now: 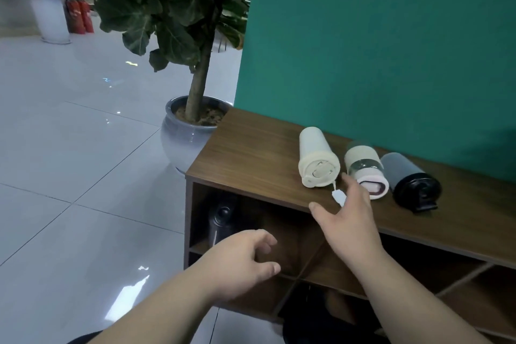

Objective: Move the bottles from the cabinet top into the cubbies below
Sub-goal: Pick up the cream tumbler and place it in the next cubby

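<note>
Bottles, three of them, lie on their sides on the brown wood-grain cabinet top (pixel 251 153) against the green wall: a cream cylindrical bottle with a flip lid (pixel 317 158), a cream-and-pink bottle with a clear middle band (pixel 364 169), and a grey bottle with a black cap (pixel 410 179). A dark bottle-like object (pixel 222 218) already stands in the upper left cubby (pixel 201 232), so I judge the job barely begun, with three left to move. The right hand (pixel 349 220) reaches toward the cream pair with fingers (pixel 347 179) spread wide and empty, while the left hand (pixel 243 260) hovers before the cubbies, loosely curled, holding nothing.
</note>
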`<action>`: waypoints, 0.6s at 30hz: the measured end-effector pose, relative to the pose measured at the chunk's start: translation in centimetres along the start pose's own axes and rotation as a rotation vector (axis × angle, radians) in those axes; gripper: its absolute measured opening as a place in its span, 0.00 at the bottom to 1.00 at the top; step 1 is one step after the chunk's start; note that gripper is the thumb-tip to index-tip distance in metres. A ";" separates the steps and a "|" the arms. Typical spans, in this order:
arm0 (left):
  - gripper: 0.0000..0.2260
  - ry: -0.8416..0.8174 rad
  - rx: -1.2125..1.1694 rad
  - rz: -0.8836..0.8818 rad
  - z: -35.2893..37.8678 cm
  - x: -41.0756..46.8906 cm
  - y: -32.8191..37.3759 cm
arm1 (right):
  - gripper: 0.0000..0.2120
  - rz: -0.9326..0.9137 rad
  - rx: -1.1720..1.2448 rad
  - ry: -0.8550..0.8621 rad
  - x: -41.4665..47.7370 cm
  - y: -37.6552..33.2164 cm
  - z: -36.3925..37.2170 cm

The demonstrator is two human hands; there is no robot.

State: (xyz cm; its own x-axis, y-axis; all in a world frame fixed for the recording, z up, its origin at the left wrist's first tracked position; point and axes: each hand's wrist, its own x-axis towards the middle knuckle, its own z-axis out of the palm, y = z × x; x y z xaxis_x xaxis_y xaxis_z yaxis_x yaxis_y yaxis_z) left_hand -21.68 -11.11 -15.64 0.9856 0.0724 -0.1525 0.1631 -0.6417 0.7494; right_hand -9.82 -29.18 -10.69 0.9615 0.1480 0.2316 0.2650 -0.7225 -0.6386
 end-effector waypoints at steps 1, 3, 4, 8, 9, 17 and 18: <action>0.21 -0.024 0.009 0.010 0.2 0.6 -0.3 | 0.42 -0.006 -0.022 0.034 1.1 -0.4 0.9; 0.20 -0.071 0.042 0.030 0.2 1.4 -0.6 | 0.47 0.002 -0.053 0.115 3.0 -1.3 2.4; 0.20 -0.093 0.057 0.035 0.3 1.7 -1.0 | 0.49 0.019 -0.065 0.158 3.9 -1.6 3.4; 0.17 -0.161 0.065 0.040 0.3 3.1 -2.4 | 0.55 0.082 -0.116 0.283 7.0 -2.0 6.4; 0.17 -0.166 0.057 0.038 0.3 3.4 -2.7 | 0.56 0.102 -0.102 0.297 7.6 -2.1 6.8; 0.16 -0.091 -0.040 -0.012 -0.7 4.1 -4.4 | 0.55 0.193 0.058 0.309 8.6 -1.7 6.5; 0.15 -0.079 -0.046 -0.017 -0.8 4.0 -4.5 | 0.55 0.191 0.072 0.305 8.2 -1.6 6.1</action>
State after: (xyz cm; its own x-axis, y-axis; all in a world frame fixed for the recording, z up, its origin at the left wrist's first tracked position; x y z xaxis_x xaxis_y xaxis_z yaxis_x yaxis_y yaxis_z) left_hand -18.47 -7.31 -19.14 0.9766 0.0215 -0.2139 0.1829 -0.6054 0.7746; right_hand -1.95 -22.69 -12.22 0.9309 -0.2011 0.3050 0.0980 -0.6668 -0.7387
